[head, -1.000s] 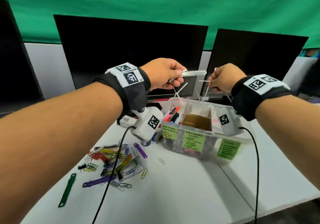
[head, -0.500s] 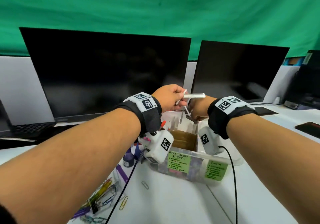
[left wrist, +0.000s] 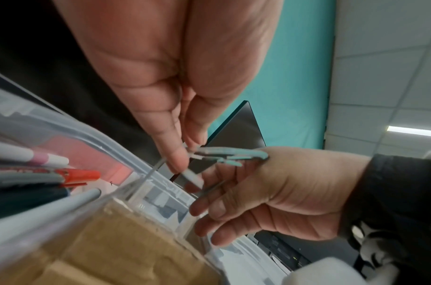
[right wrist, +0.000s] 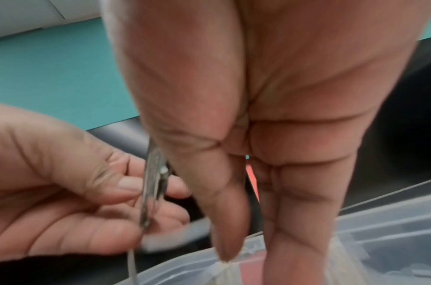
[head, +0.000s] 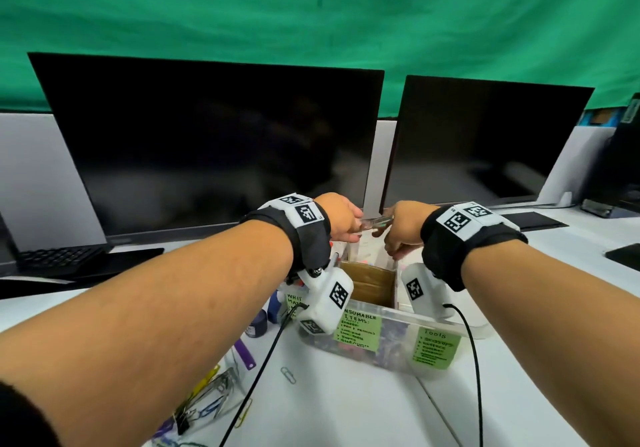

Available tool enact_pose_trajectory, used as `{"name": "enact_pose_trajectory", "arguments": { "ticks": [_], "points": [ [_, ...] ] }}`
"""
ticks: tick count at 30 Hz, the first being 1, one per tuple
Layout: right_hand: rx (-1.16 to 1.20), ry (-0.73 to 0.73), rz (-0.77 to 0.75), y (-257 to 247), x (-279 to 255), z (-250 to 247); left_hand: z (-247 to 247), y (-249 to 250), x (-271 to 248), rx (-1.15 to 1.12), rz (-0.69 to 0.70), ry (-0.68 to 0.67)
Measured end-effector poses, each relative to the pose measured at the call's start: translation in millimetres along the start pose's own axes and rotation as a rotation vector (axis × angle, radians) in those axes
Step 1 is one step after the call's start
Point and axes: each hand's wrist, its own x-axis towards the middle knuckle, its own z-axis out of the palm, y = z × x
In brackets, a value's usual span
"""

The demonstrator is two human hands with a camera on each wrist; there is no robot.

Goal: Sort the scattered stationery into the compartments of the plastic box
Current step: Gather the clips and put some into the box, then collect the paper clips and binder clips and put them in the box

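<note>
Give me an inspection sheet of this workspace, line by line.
Surface: white table.
Job's things: clear plastic box with green labels; markers stand in its left compartment; a cardboard piece sits in the middle one.
Clutter: paper clips and binder clips lie loose on the left; purple strip.
Grippers: left hand pinches a metal clip and thin white ties above the box; right hand touches them, grip unclear.
Cables: black wrist-camera cables trail across the table.
Surroundings: two dark monitors, green backdrop.
</note>
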Motion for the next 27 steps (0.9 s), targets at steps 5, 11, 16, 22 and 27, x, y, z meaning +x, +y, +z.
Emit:
{"name": "enact_pose_trajectory", "arguments": {
  "ticks": [5,11,16,22,27],
  "points": [
    [0.067,0.086,0.062,10,0,-7,8,3,-1,0.055,0.068,-0.051],
    [-0.037,0.116,0.092,15,-10,-12,1,3,-9,0.344,0.182,-0.038],
    [-0.150,0.075,0.047,4,-28,-6,-20,-11,-27,0.427,0.165,-0.071],
    [-0.337,0.107,-0.104,-41,-56,9,-54,-27,-53,0.493,0.145,-0.017],
    [-0.453,0.106,-0.304,-93,-91,39,-85,-54,-81,0.636,0.049,-0.017]
  ]
}}
